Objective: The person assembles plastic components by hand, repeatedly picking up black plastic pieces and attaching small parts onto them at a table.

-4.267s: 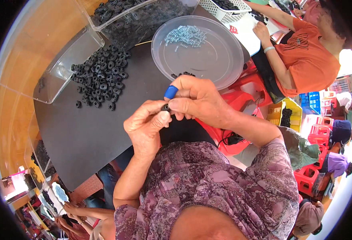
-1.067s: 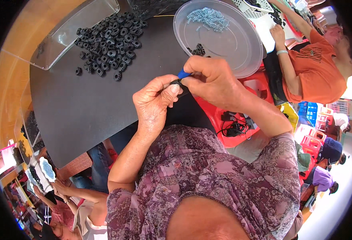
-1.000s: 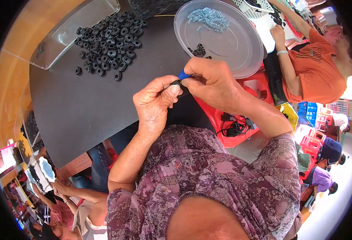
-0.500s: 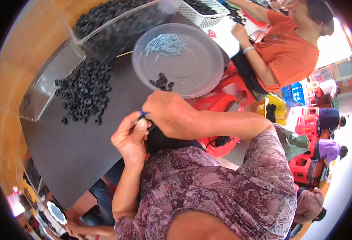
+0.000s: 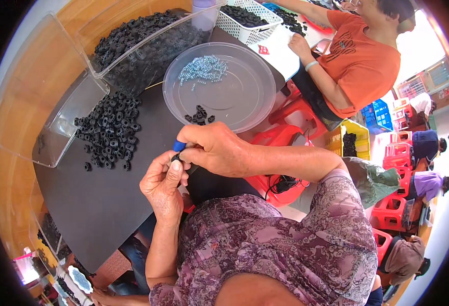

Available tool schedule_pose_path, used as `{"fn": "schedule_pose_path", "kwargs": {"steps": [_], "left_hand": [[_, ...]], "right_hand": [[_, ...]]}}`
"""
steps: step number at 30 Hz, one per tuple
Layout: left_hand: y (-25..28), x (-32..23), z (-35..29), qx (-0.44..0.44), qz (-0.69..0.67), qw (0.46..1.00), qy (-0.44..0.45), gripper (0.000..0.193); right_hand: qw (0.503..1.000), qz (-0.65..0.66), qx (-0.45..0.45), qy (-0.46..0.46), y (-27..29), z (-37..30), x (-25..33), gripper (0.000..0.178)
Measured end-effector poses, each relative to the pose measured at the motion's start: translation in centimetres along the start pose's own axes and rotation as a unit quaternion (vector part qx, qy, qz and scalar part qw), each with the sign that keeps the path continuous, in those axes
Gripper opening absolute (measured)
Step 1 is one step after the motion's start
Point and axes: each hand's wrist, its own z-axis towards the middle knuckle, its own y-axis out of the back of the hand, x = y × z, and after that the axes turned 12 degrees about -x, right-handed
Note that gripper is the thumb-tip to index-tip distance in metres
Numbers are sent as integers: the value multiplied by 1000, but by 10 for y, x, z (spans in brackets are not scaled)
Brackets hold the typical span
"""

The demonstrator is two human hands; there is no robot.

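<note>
My left hand (image 5: 164, 186) pinches a small black plastic part (image 5: 176, 157) between thumb and fingers, over the near edge of the dark table. Closed against it, my right hand (image 5: 214, 149) has its fingertips at the part. A short blue sleeve-like piece (image 5: 179, 146) shows at its index fingertip; whether it is worn or held I cannot make out. Just beyond my hands stands a round clear plastic basin (image 5: 242, 104). Inside it are a heap of small silvery springs (image 5: 204, 69) and a few black parts (image 5: 200, 116).
Loose black parts (image 5: 109, 130) lie heaped on the dark table (image 5: 97, 204) at left. Behind them stands a clear bin (image 5: 148, 48) of black parts. A white basket (image 5: 247, 28) is at the back. A person in orange (image 5: 359, 66) works at right, near red stools (image 5: 278, 143).
The view has shifted slightly and sharpened. My hands remain together at the black part; my right fingers have shifted around it, and the blue piece now shows more fully.
</note>
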Motion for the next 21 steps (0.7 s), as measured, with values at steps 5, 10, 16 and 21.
{"fn": "schedule_pose_path", "kwargs": {"steps": [5, 10, 16, 21], "left_hand": [[-3, -3, -3, -11, -3, 1000, 8, 19], [-6, -6, -5, 2, 6, 1000, 4, 18], [-11, -13, -6, 30, -10, 999, 42, 19], [-20, -17, -9, 35, -23, 997, 63, 19]], "right_hand": [[997, 66, 24, -13, 1, -2, -2, 8], [995, -2, -11, 97, 2, -7, -5, 8], [986, 3, -45, 158, 9, -13, -6, 7], [988, 31, -54, 141, 16, -20, -5, 7]]}}
